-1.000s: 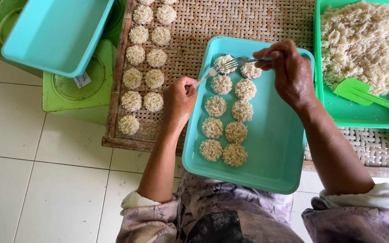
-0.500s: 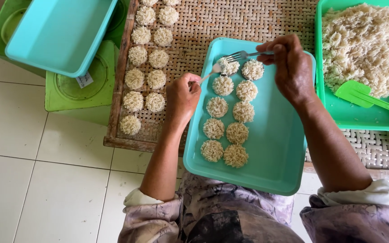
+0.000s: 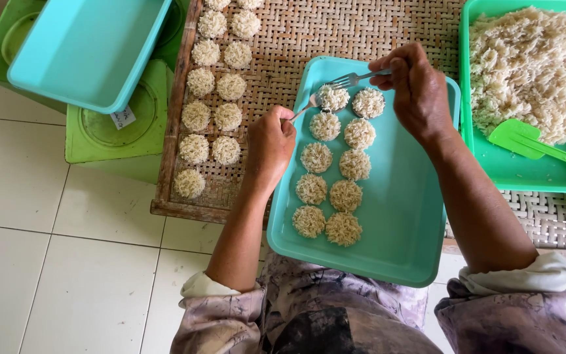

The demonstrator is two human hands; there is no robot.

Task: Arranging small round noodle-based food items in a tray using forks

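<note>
Overhead, both forearms angle inward: the left hand point(image 3: 270, 145) pinches a spoon point(image 3: 306, 107), the right hand point(image 3: 419, 88) a fork point(image 3: 350, 80), both meeting the top-left noodle round point(image 3: 333, 98) on the teal tray point(image 3: 406, 223), whose right half lies bare.

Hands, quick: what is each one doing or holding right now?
Left hand: closed on a small utensil touching the top-left noodle round.
Right hand: closed, holding a fork over that round.

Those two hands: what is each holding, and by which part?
Right hand holds a fork by its handle; left hand holds a spoon-like utensil by its handle.
</note>
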